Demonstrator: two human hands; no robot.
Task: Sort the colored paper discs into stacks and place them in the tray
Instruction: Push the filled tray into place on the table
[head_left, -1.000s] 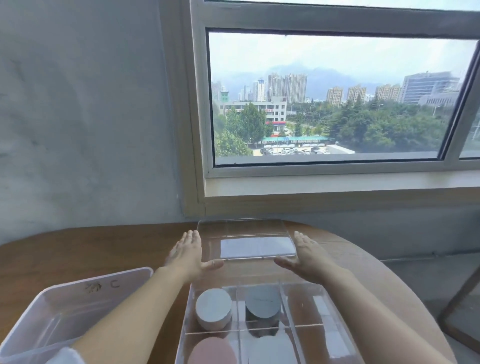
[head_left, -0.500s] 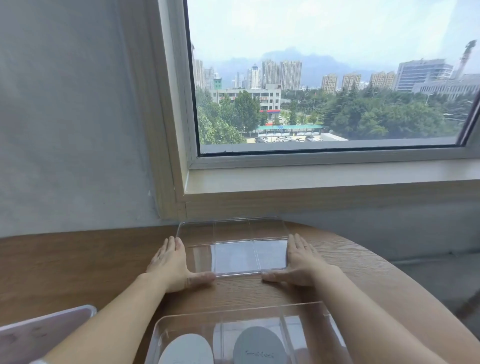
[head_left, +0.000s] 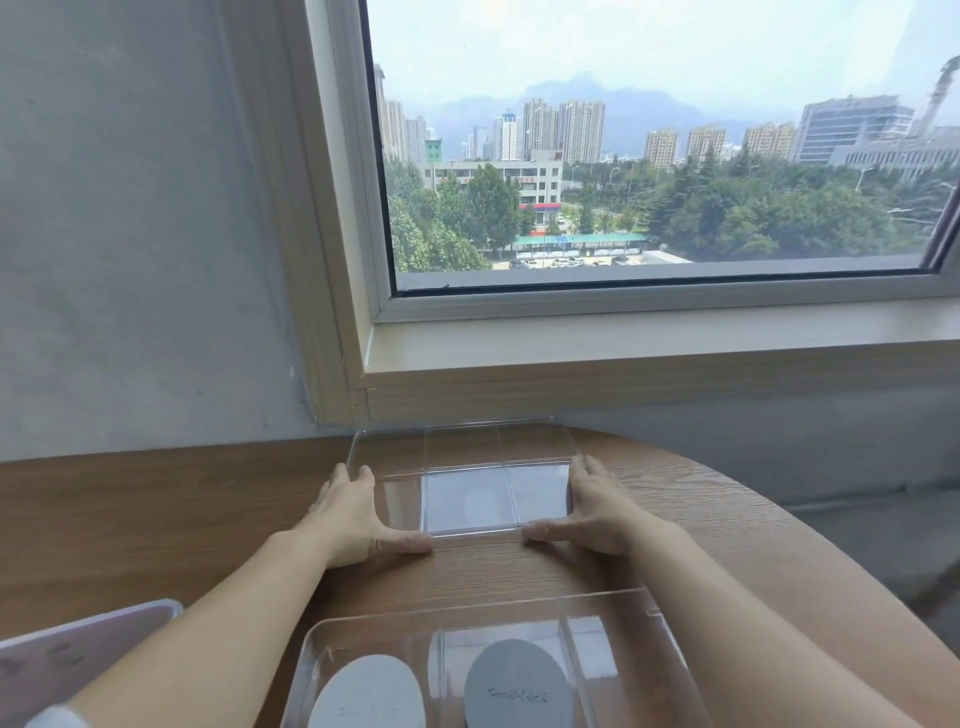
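We are bracing left hand (head_left: 348, 519) and right hand (head_left: 597, 514), fingers straight, against clear lid (head_left: 467, 499) | tray (head_left: 467, 613) is holding disc stacks (head_left: 517, 686) | sorting likely nearing completion

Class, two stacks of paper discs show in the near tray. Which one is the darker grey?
The right stack, in the middle compartment of the tray: it is dark grey, while the left stack beside it is pale grey.

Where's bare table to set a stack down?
Bare wood: the strip between clear lid and divided tray; left of the left hand; right of the right hand. Crowded nearest you: that tray and the white bin.
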